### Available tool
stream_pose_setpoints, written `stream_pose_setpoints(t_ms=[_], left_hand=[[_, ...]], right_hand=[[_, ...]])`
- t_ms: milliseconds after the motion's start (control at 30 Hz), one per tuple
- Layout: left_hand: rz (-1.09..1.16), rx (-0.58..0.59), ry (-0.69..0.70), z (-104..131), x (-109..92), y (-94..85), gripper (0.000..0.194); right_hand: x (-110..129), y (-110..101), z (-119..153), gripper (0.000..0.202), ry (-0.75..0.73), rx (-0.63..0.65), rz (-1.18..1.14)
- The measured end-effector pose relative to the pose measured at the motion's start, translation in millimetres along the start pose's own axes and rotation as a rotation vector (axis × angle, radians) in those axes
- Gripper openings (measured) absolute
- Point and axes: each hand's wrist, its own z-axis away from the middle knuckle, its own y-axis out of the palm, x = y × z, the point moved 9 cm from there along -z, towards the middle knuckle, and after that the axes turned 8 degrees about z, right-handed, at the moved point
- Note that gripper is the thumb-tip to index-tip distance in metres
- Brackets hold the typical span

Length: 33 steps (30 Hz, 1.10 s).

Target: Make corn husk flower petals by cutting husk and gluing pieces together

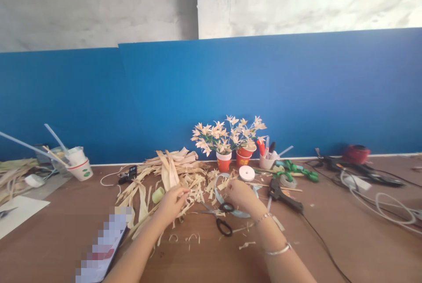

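Note:
My left hand (173,204) reaches over a pile of dried corn husks (169,171), its thumb and fingertips drawn together. Whatever it may hold is too small to make out. My right hand (240,193) is curled closed above a pale blue ribbon (242,214), and its fingertips are mostly hidden. Between the hands lie scissors (217,219) with black handles, among husk scraps. Beyond my right hand is a white ribbon spool (246,173). A small yellow-green roll (158,195) rests beside my left hand.
Husk-coloured flowers (214,136) stand in red paper cups (223,163) at the back. A glue gun (285,196) with its cord lies to the right, near green ribbon (296,171). A phone (105,248), white cup (81,171) and paper (21,215) are left; cables (379,204) lie far right.

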Motion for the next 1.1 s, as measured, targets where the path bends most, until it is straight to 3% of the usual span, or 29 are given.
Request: stream_pose_setpoints(t_ms=[100,200,300,400,500,733,833,1100], left_hand=[[-0.032,-0.157,-0.069,-4.8,3.6,-23.0,0.022],[-0.139,-0.239,-0.148,-6.5,11.3,-44.3,0.026],[-0.301,-0.309,-0.246,-6.8,20.9,-66.9,0.026],[-0.383,-0.309,-0.316,-9.6,27.2,-79.1,0.024],[-0.407,-0.256,-0.331,-13.3,27.4,-78.3,0.019],[-0.4,-0.068,-0.356,-7.3,30.5,-49.4,0.011],[-0.383,-0.085,-0.35,-6.5,30.7,-47.4,0.014],[-0.133,-0.243,-0.328,-15.5,19.0,-61.1,0.007]], right_hand=[[17.2,2.1,12.1,0.014,-0.118,0.085,0.025],[33.6,8.1,25.4,0.01,-0.18,0.159,0.059],[48.8,21.1,35.4,0.024,-0.189,0.24,0.173],[61.4,33.0,39.9,0.051,-0.191,0.285,0.333],[68.9,36.6,41.1,0.066,-0.199,0.283,0.364],[67.4,29.0,42.1,0.064,-0.202,0.203,0.387],[67.0,31.4,40.0,0.064,-0.188,0.189,0.4],[63.5,22.2,34.4,0.036,-0.238,0.149,0.292]])
